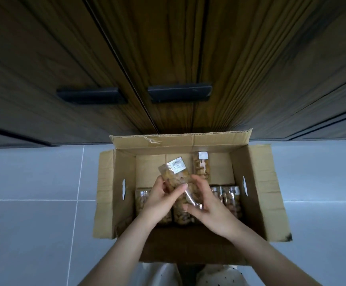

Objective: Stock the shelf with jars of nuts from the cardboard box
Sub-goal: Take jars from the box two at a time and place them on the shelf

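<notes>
An open cardboard box (114, 182) sits on the floor below me. Over it I hold a clear jar of nuts (175, 176) with a white label on its end, tilted up to the left. My left hand (161, 198) grips its left side, thumb across the front. My right hand (204, 205) cups its lower right end. Another jar (202, 167) lies at the back of the box, and several more jars (231, 200) stand in a row along the middle, partly hidden by my hands.
Dark wooden cabinet doors (168, 48) with two black handles (179, 92) stand shut right behind the box. Grey tiled floor (33, 203) spreads to both sides. My light trousers (168, 275) show at the bottom edge.
</notes>
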The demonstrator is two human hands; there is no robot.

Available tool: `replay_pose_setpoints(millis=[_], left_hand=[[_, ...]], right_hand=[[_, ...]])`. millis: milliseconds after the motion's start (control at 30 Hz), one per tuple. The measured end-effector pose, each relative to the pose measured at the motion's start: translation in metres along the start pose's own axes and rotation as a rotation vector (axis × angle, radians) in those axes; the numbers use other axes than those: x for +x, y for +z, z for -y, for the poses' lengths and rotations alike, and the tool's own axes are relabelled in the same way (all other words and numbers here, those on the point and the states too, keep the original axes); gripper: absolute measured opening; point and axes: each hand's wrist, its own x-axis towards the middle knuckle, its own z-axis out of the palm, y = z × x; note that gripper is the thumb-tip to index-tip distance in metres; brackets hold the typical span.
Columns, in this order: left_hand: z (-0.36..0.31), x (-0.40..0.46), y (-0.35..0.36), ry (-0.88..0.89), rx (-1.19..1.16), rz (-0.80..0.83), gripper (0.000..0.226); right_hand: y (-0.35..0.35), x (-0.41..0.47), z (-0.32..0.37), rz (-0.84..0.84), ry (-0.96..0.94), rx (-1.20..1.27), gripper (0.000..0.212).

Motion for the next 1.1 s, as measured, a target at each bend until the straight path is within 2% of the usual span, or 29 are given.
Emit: replay_pose_setpoints(millis=[100,367,500,633,800,1100], left_hand=[[0.002,-0.001,-0.012,-0.037,-0.022,-0.046,0.057],[0.060,0.051,-0.036,-0.093,0.111,-0.218,0.049],[0.091,0.088,-0.037,-0.087,0.151,-0.241,0.049],[0.096,0.100,-0.041,-0.059,0.208,-0.232,0.050],[0.054,0.057,-0.050,-0.036,0.256,-0.245,0.056],[-0.129,-0.138,-0.062,0.016,0.387,-0.183,0.060]], right_hand=[[0.001,0.005,0.000,0.004,0.032,-0.021,0.065],[-0.020,0.086,-0.085,-0.372,0.295,-0.158,0.059],[-0.013,0.150,-0.130,-0.373,0.425,-0.163,0.072],[-0.005,0.174,-0.142,-0.416,0.432,-0.201,0.077],[-0.014,0.113,-0.093,-0.402,0.373,-0.249,0.093],[-0.057,-0.113,0.116,-0.418,0.297,-0.129,0.094]])
